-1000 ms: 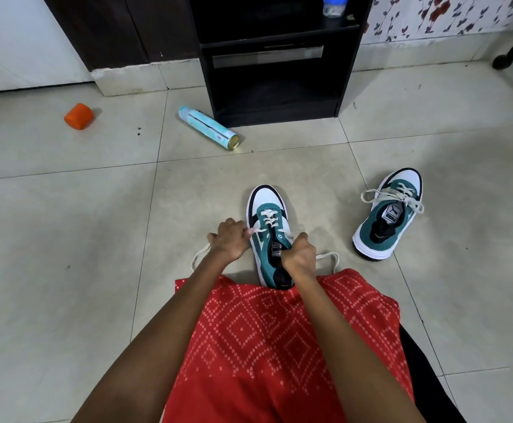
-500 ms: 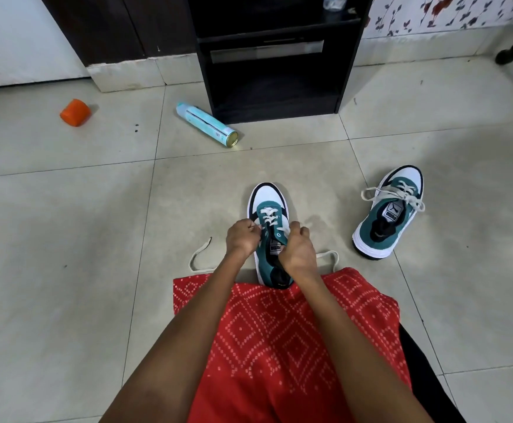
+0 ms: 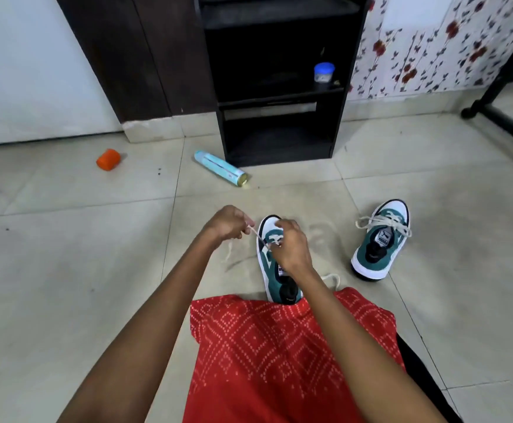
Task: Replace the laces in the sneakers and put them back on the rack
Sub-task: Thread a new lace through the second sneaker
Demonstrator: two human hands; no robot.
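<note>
A teal and white sneaker (image 3: 279,279) lies on the floor just ahead of my red-clad lap, toe pointing away. My left hand (image 3: 230,223) pinches a cream lace (image 3: 256,235) and holds it taut, up and to the left of the shoe. My right hand (image 3: 290,247) rests over the eyelets and pinches the same lace near the tongue. Another loose stretch of lace (image 3: 333,278) trails on the floor to the shoe's right. A second matching sneaker (image 3: 380,242) stands laced on the right. The black shoe rack (image 3: 276,87) stands against the wall beyond.
A teal spray can (image 3: 220,168) lies on the tiles left of the rack's foot. An orange cap (image 3: 108,159) sits further left. A small blue-lidded jar (image 3: 324,72) stands on a rack shelf. A black stand's leg (image 3: 503,122) crosses the far right.
My left hand has lifted up and leftward, drawing the lace taut. My right hand moved forward over the eyelets. The view tilted up, showing more of the rack.
</note>
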